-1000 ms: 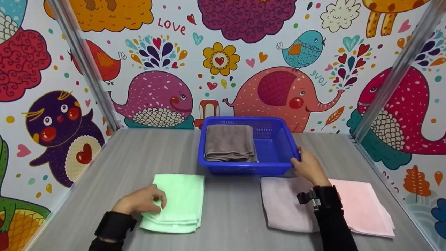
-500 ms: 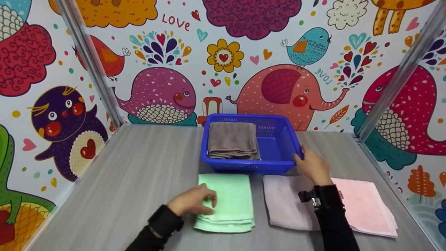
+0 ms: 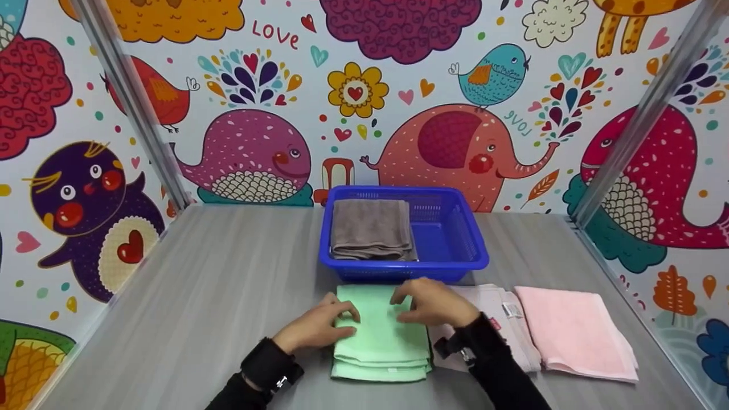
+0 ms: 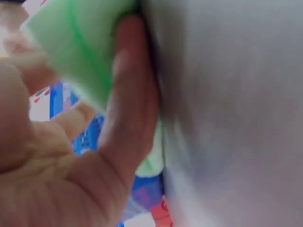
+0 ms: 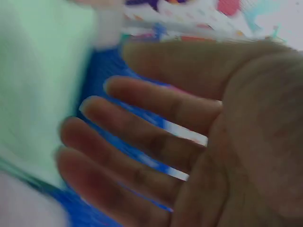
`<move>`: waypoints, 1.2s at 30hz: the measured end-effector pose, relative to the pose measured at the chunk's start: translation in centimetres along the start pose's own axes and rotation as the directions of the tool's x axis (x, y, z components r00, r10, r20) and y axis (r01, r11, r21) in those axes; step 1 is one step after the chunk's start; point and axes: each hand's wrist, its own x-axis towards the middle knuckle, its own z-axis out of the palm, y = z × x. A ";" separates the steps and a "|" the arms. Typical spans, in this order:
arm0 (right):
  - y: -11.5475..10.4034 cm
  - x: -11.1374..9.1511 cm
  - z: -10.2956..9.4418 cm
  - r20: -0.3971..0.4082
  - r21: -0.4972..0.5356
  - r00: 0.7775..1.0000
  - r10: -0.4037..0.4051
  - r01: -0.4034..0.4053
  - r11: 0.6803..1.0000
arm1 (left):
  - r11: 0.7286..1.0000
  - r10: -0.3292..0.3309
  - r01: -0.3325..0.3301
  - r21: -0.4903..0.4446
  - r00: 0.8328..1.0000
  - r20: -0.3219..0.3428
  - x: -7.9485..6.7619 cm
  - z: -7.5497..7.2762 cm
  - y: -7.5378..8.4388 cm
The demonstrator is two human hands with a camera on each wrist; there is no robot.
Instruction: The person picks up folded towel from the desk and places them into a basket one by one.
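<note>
A folded light-green towel (image 3: 383, 341) lies in front of the basket in the head view. My left hand (image 3: 319, 326) holds its left edge; the left wrist view shows one finger (image 4: 130, 94) low against the table with the towel's folded edge (image 4: 78, 42) inside the grasp. Above the towel's right part is my right hand (image 3: 435, 302). In the right wrist view its fingers (image 5: 142, 137) are spread and extended beside the green towel (image 5: 38, 85), with nothing held between them.
The blue basket (image 3: 404, 265) stands behind, a folded brown towel (image 3: 370, 228) in its left part. Right of the green towel lie a folded pale mauve towel (image 3: 521, 336), partly behind my right arm, and a pink towel (image 3: 575, 333). A patterned wall (image 3: 353, 34) closes off the grey table (image 3: 245, 250).
My left hand has slid the green towel rightward to just in front of the basket. My right hand has let go of the basket's right rim and come left and down over the green towel.
</note>
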 end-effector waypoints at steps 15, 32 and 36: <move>1.9 0.8 2.7 -0.057 -0.018 0.978 0.203 -0.204 0.979 | 0.997 -0.081 0.081 0.013 0.997 0.019 0.1 0.1 -0.2; 0.5 0.0 -0.7 0.095 0.105 0.995 -0.045 0.035 0.994 | 1.000 0.005 -0.006 0.013 0.998 0.062 0.0 -0.8 2.0; 0.2 -0.4 -2.2 0.052 0.178 0.996 -0.075 0.065 0.982 | 0.998 0.050 -0.048 -0.035 0.996 0.073 -0.6 -1.9 3.2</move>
